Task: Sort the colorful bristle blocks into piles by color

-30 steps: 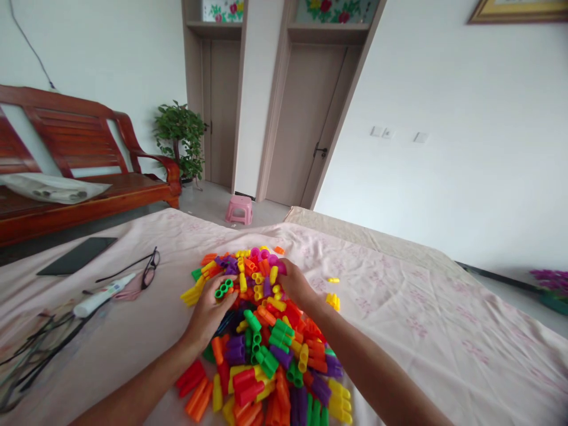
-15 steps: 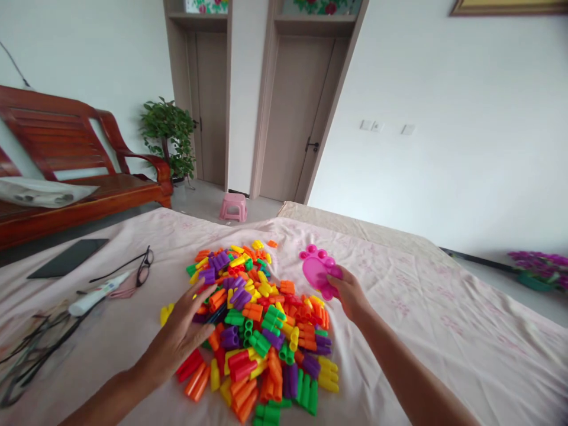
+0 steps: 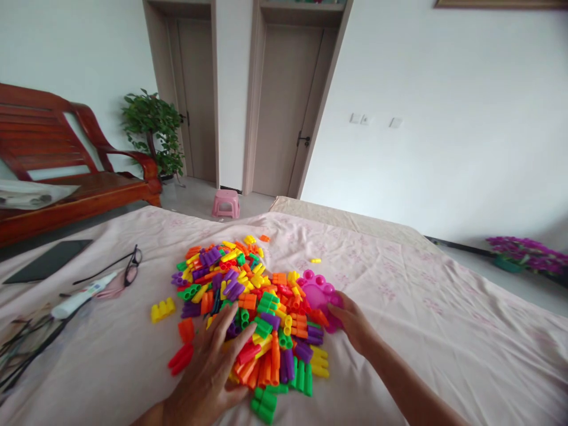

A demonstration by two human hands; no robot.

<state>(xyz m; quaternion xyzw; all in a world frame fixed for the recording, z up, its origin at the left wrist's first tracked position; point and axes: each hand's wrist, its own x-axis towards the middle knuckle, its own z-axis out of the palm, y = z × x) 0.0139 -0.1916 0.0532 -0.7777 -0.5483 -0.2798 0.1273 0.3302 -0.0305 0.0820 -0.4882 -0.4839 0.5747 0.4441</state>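
A heap of red, orange, yellow, green and purple plastic building pieces lies on a pale pink flowered sheet. My left hand rests against the near left side of the heap, its fingers spread and partly over the pieces. On the right, my right hand grips a bright pink paw-shaped plastic dish by its edge. The dish is low, against the right side of the heap, and an orange piece overlaps its near part. A yellow piece lies apart on the left.
Glasses, a white tube and a dark tablet lie to the left. Beyond the sheet stand a wooden bench, a pink stool and a potted plant. Purple flowers are at right.
My right hand has lowered the pink dish to the heap's right side. My left hand has moved nearer and right along the heap. A small yellow piece now lies beyond the dish.
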